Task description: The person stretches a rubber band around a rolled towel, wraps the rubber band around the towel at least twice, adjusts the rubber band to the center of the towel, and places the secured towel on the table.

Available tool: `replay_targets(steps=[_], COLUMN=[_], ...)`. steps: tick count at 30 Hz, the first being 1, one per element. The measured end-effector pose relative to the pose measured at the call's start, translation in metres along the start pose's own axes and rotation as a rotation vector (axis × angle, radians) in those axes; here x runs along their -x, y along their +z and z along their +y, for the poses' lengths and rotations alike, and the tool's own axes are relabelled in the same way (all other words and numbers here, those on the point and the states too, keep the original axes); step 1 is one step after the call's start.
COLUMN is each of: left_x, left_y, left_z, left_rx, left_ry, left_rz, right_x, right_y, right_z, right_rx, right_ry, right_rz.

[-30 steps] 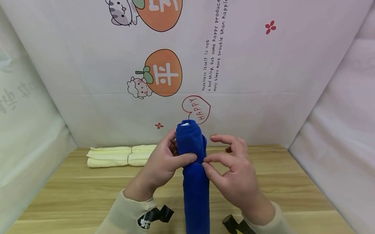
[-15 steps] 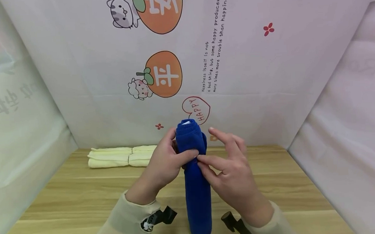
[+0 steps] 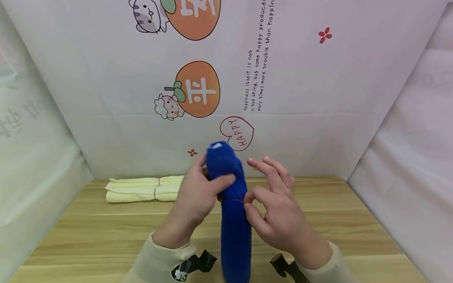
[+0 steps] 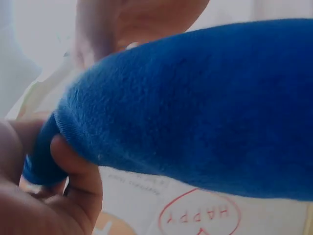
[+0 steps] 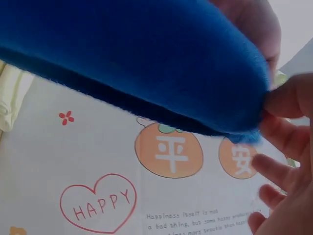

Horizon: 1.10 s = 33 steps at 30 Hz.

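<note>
A rolled blue towel [image 3: 235, 245] stands in the middle of the head view, its upper end leaning slightly left. My left hand [image 3: 198, 196] grips that upper part, thumb across the front. Just below the thumb, a thin brownish band [image 3: 239, 200] crosses the roll where it narrows. Thumb and index finger of my right hand [image 3: 279, 212] pinch this band at the towel's right side, other fingers raised. The left wrist view shows the thumb pressing the towel [image 4: 195, 107] near its narrowed part. In the right wrist view, the fingertips meet the towel [image 5: 146, 63]; the band is hidden there.
Pale yellow rolled cloth [image 3: 131, 190], tied with a thin dark band, lies on the wooden table [image 3: 84, 242] at the back left. A white printed sheet [image 3: 292, 81] rises behind, and white walls stand at both sides.
The towel's upper end has tipped left, together with my left hand. My right hand has moved slightly down and right, and the band now shows between its fingertips and the towel.
</note>
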<state>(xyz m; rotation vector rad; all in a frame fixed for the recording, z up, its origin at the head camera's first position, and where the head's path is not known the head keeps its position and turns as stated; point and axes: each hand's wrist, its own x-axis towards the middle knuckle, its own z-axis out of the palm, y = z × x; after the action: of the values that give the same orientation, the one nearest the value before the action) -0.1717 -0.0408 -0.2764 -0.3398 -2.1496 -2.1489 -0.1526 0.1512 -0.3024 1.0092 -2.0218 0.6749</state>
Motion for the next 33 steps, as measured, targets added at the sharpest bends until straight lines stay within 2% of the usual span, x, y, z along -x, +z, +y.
replay_targets(steps=[1, 3, 5, 7, 11, 12, 14, 18, 20, 21, 23, 26, 29, 33], left_x=[-0.001, -0.001, -0.001, 0.000, -0.002, -0.002, -0.003, -0.005, -0.006, -0.006, -0.005, -0.002, 0.000, 0.001], left_y=[-0.001, -0.003, -0.007, -0.011, -0.024, -0.026, -0.028, -0.027, -0.026, -0.026, -0.025, -0.023, -0.019, -0.014], left_z=[0.001, 0.004, 0.005, 0.005, 0.000, -0.002, -0.006, -0.011, -0.012, -0.011, -0.009, -0.005, -0.001, -0.001], left_rx=[0.014, 0.028, 0.031, 0.085, 0.309, 0.337, 0.322, 0.253, 0.250, 0.241, 0.206, 0.110, 0.019, -0.053], left_ry=[0.002, 0.004, 0.011, 0.045, 0.157, 0.169, 0.178, 0.157, 0.156, 0.158, 0.158, 0.144, 0.130, 0.142], left_rz=[0.022, 0.027, -0.031, -0.163, -0.454, -0.508, -0.582, -0.638, -0.632, -0.615, -0.564, -0.474, -0.412, -0.355], right_x=[0.001, 0.004, 0.006, 0.007, 0.009, 0.009, 0.010, 0.011, 0.012, 0.012, 0.012, 0.011, 0.007, 0.000], right_y=[-0.001, -0.003, -0.004, -0.005, -0.006, -0.006, -0.004, 0.000, 0.001, 0.001, 0.000, -0.003, -0.006, -0.009], right_z=[0.000, 0.000, -0.001, 0.000, 0.001, 0.001, 0.002, 0.004, 0.005, 0.005, 0.004, -0.002, -0.011, -0.021], right_rx=[-0.008, -0.051, -0.151, -0.312, -0.708, -0.790, -0.922, -1.147, -1.189, -1.182, -1.074, -0.841, -0.627, -0.308], right_ry=[0.012, 0.048, 0.111, 0.167, 0.237, 0.244, 0.252, 0.279, 0.291, 0.299, 0.299, 0.304, 0.296, 0.234], right_rz=[-0.016, -0.044, -0.080, -0.092, -0.106, -0.111, -0.129, -0.175, -0.183, -0.177, -0.125, -0.012, 0.081, 0.127])
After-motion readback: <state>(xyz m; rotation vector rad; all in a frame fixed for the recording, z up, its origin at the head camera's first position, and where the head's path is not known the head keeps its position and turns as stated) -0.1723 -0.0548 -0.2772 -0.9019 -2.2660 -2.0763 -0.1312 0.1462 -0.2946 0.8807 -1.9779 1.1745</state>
